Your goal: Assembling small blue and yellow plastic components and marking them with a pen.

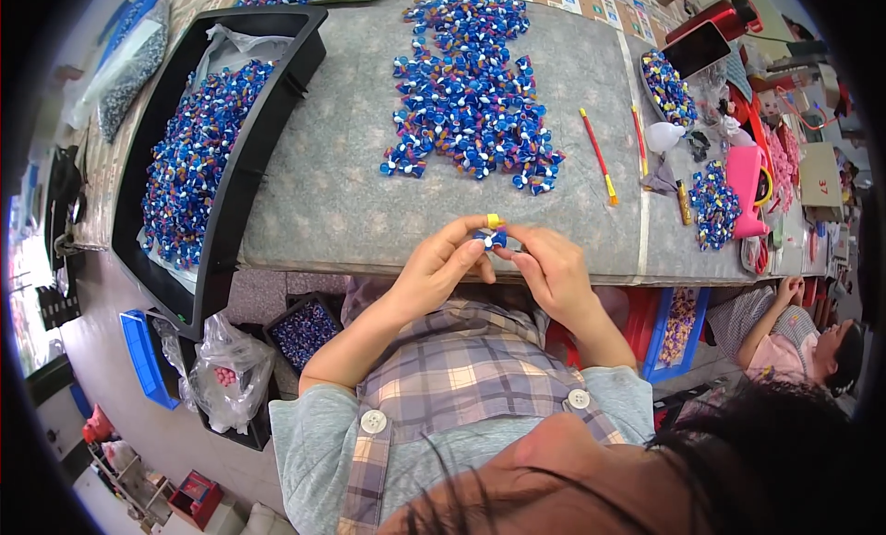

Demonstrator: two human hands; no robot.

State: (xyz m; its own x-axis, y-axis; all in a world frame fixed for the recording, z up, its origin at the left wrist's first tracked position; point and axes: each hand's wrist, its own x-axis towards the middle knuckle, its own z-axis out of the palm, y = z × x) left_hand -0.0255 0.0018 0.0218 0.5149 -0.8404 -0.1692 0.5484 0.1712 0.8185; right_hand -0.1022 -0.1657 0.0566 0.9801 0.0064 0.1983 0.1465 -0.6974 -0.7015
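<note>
Here, the left hand [441, 263] has thumb and forefinger pinched on a small blue-and-white piece [491, 239]; the right hand [554, 269] meets its right side, fingers bent, though whether these clamp it I cannot tell. The piece's long axis seems to run left to right; its facing is too small to read. Beyond the grip, a blue heap [471, 96] lies on the grey table covering [341, 203]. Left stands a black bin [263, 133]; far right sits another person [784, 332].

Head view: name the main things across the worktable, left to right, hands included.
Black bin, left hand, held blue-and-white piece, right hand, first red brush, second red brush, pink item.
</note>
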